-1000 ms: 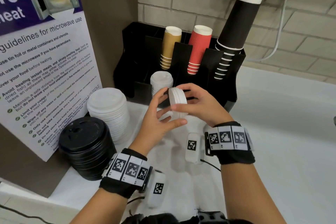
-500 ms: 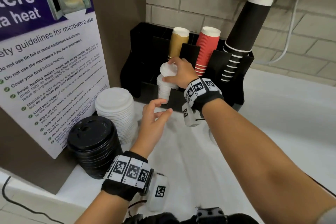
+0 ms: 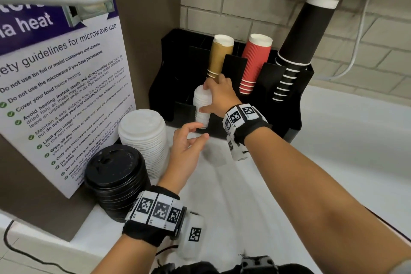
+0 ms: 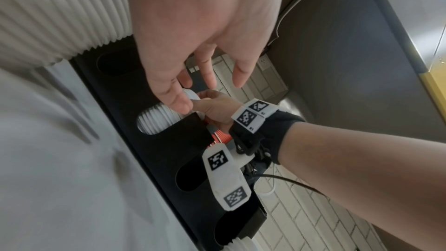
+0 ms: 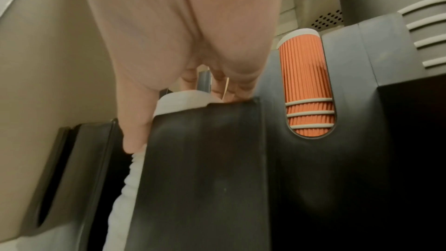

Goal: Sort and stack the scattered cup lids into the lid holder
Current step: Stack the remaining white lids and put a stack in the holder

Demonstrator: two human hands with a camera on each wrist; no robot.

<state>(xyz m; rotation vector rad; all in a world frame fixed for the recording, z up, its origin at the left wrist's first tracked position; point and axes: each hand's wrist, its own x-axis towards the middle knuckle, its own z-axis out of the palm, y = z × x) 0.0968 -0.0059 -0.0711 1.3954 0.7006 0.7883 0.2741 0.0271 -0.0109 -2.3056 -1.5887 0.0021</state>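
Two stacks of lids wait on the desk [image 3: 333, 140] outside the holder [image 3: 287, 118]: a white stack [image 3: 143, 138] and a black stack [image 3: 115, 182], both beside the left hand [image 3: 189, 149]. A third, smaller stack of small white lids [image 3: 201, 107] stands in a front slot of the holder, rising above the slot's wall.

Right hand [image 3: 219, 99] reaches over that small stack, fingers draped on its top and thumb along its side, grasping the upper lids. Left hand hovers just in front of the slot, fingers relaxed and holding nothing.

Likely trouble: the small stack is tall and only partly walled in, so an off-centre press or a lid seated crooked could tip the upper lids out over the front edge. The hand is also close to the tan cups [image 3: 219, 58] just behind, so a knuckle lifting away could nudge them.
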